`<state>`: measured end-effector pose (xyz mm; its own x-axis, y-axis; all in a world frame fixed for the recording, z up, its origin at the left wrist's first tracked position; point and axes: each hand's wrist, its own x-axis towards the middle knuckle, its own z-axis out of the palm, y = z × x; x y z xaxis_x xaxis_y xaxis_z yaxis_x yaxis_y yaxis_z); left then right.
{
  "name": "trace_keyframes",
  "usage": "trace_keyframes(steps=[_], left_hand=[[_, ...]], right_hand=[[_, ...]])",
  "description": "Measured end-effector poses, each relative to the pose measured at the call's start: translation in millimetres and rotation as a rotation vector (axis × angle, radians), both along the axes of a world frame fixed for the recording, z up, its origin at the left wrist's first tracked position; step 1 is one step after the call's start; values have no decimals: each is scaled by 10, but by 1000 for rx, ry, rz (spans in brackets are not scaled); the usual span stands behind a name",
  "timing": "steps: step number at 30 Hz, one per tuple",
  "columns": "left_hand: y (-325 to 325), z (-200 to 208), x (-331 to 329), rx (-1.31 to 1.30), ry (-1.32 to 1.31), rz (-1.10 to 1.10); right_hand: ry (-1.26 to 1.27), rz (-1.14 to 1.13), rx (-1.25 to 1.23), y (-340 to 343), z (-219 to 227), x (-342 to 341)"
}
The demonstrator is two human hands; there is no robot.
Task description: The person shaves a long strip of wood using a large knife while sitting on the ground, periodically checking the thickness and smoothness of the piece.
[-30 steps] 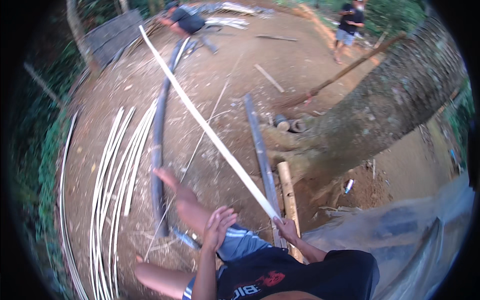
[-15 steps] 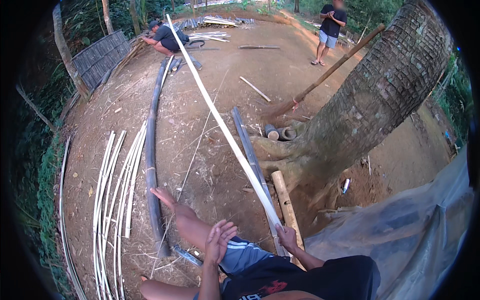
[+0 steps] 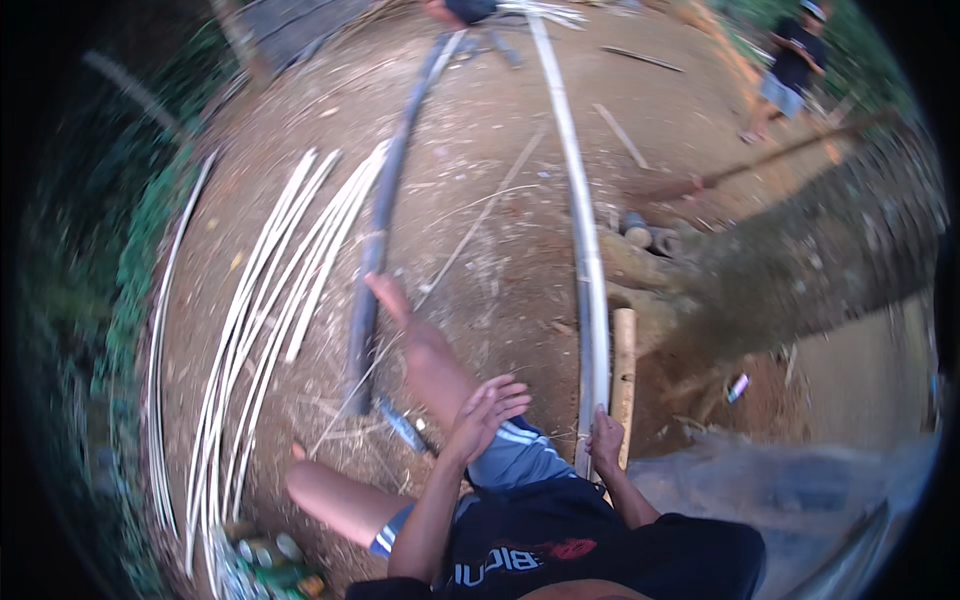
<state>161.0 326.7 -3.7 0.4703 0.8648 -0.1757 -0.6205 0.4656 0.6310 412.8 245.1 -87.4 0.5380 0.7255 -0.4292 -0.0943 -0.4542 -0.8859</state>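
Observation:
A long pale bamboo strip (image 3: pixel 573 160) stretches from my right side far across the yard. Near its close end my right hand (image 3: pixel 605 442) is closed around it. My left hand (image 3: pixel 492 408) hangs open over my thigh, fingers spread, holding nothing. Beneath the strip and nearly in line with it lies a dark split bamboo piece (image 3: pixel 585 370), partly covered. Just right of it rests a short tan bamboo pole (image 3: pixel 624 375). A blue, slim object (image 3: pixel 402 428) lies on the ground by my bent leg; its kind is blurred.
Several pale strips (image 3: pixel 262 300) and a dark bamboo pole (image 3: pixel 385 215) lie to the left. A tree trunk (image 3: pixel 830 240) leans in at right, above plastic sheeting (image 3: pixel 740 490). One person (image 3: pixel 795 65) stands far right; another (image 3: pixel 465 8) is partly cut off. Bottles (image 3: pixel 270 560) sit lower left.
The view has turned left and downward. The bamboo strip's far end has swung to the right, so it now runs beside the dark split piece. My left hand stays open.

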Motion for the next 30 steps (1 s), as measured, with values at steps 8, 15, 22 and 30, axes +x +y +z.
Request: trace_keyframes(steps=[8,15,22,30], left_hand=[[-20,-67,-18,10,-14,-27],[8,-189,54,61,-69,-45],[-11,-195,42,48,-60,-45],[-24,-131,36,56,-68,-7]], right_hand=[[-182,-64,42,103,-159,95],[-281,46,11,-16,202,167],[-208,125,55,48,309,154],[-50,206,81,277,376,-154]])
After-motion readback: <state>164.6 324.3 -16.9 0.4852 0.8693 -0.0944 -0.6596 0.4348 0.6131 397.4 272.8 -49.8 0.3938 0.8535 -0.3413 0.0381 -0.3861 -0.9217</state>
